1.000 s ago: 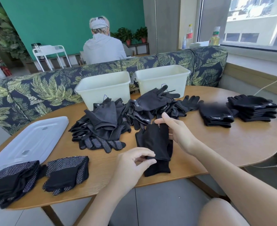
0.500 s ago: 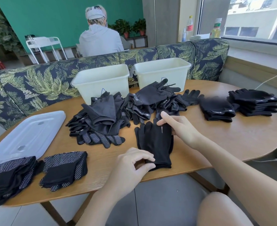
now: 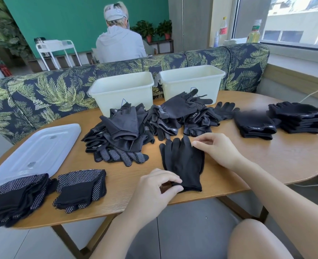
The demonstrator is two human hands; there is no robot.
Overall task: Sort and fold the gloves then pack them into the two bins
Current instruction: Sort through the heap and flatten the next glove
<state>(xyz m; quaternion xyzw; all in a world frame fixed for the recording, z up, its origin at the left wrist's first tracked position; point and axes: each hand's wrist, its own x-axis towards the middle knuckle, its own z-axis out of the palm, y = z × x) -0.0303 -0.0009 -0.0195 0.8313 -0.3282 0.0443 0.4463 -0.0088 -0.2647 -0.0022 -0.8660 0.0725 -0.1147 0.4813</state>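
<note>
You're working in bright daylight from the window (image 3: 294,19) at your upper right, which blows out white there and leaves soft shadows on the worktop (image 3: 285,157). Your wide lens bends the edges, and the black gloves (image 3: 182,159) lose detail.

Black gloves (image 3: 182,161) flat on the table, two bins (image 3: 122,92) behind.
Fingers point away, cuff at the near edge; a loose unsorted heap (image 3: 150,124) lies between them and the cream bins.

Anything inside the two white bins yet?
Left bin and right bin: only bare upper inner walls show, no gloves above the rims. Their bottoms are hidden by the front walls.
</note>
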